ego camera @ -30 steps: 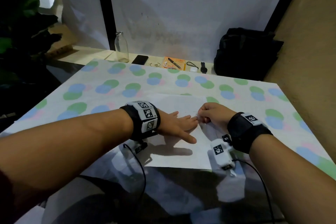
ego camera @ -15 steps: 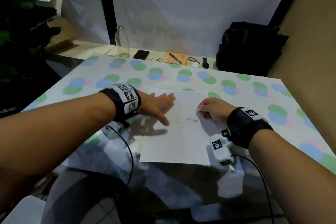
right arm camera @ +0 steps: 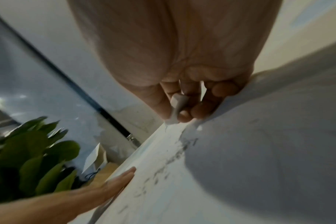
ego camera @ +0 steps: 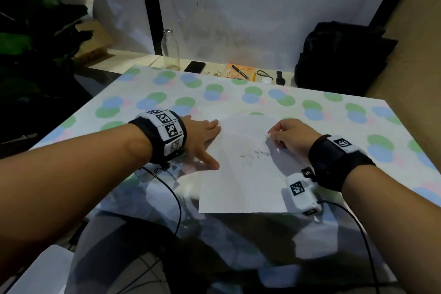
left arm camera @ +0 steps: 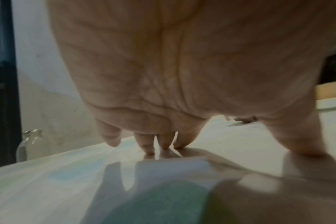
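The right hand (ego camera: pixel 292 137), its grip pinched on a small white eraser (right arm camera: pixel 177 104), works the sheet (ego camera: pixel 238 186) while the left hand (ego camera: pixel 202 137) lies flat and open at its left edge; the erasing seems well along, with dark flecks (ego camera: pixel 256 154) left to clear.

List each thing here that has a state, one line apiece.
paper: lying flat, grey marks mid-sheet.
eraser: pinched, tip down at the paper.
right hand: pinches the eraser.
left hand: fingers straight and flat, by the paper's left edge.
bottle: upright, uncapped.
phone: lying flat, screen dark.
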`<state>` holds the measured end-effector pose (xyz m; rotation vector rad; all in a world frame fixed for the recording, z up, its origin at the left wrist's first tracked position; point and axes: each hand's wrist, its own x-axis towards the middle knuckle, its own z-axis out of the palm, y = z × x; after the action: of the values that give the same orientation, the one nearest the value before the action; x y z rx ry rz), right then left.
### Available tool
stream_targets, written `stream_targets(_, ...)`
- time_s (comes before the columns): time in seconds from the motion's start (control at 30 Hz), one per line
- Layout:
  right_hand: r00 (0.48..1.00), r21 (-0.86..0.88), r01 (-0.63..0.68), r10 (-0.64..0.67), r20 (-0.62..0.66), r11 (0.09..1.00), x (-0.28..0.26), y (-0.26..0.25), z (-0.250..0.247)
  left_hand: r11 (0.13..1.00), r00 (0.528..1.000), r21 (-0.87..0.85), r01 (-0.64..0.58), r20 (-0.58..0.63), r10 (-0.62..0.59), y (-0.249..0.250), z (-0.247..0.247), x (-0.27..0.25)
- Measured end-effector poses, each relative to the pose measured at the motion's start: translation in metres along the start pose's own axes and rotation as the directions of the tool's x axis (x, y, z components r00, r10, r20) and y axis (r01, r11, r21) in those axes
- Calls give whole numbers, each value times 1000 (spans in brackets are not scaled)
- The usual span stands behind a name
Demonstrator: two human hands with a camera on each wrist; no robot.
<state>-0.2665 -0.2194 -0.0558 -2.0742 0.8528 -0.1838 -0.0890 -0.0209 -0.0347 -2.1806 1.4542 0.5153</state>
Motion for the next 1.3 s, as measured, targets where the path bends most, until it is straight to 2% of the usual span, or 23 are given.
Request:
stream_targets(0.1,991,-126,130,-134,-18,983,-5,-16,6,997,998,39,61,-33,-60,4,5,-6)
stream_targets(0.2,971,-204,241,-234,57,949,-14,-38,13,993,994,61,101,-57,-98,8,11,-13)
stream_targets(0.37,933,-301,340,-281,223,891,-19,-64,31,993,987,27,114,-120,-110,13,25,-16)
stream_targets(0.53,885,-480,436,-266,382,761,-19,-68,52,985,995,-150,89,-36,-95,8,28,-3)
stream_targets(0.63,873,-537,474,-293,391,697,-13,-70,62,975,995,-195,103,9,-103,8,27,3)
stream_targets(0.7,889,-549,448,-286,358,705,-2,-74,65,971,995,-215,103,15,-102,8,29,5)
stream_targets(0.77,931,-579,361,-242,274,732,16,-76,63,967,995,-236,95,15,-94,7,32,6)
stream_targets(0.83,965,-656,263,-197,173,708,34,-76,56,965,996,-248,88,13,-87,5,34,7)
stream_targets(0.9,973,-686,230,-188,138,691,38,-79,47,964,996,-252,85,16,-84,5,35,7)
stream_targets(0.93,970,-660,243,-183,159,710,32,-82,45,963,996,-255,86,24,-82,5,35,8)
stream_targets(1.0,941,-553,310,-164,297,774,10,-87,47,962,996,-257,90,43,-81,5,32,8)
stream_targets(1.07,883,-537,384,-129,451,751,-18,-90,59,964,995,-245,99,44,-91,6,31,9)
stream_targets(1.1,872,-568,403,-114,475,718,-24,-89,65,965,995,-242,103,41,-96,7,31,9)
stream_targets(1.17,902,-620,355,-82,423,700,-18,-91,67,964,994,-243,107,40,-100,7,31,7)
stream_targets(1.3,976,-680,188,-56,211,709,16,-96,53,961,994,-256,107,47,-98,6,31,4)
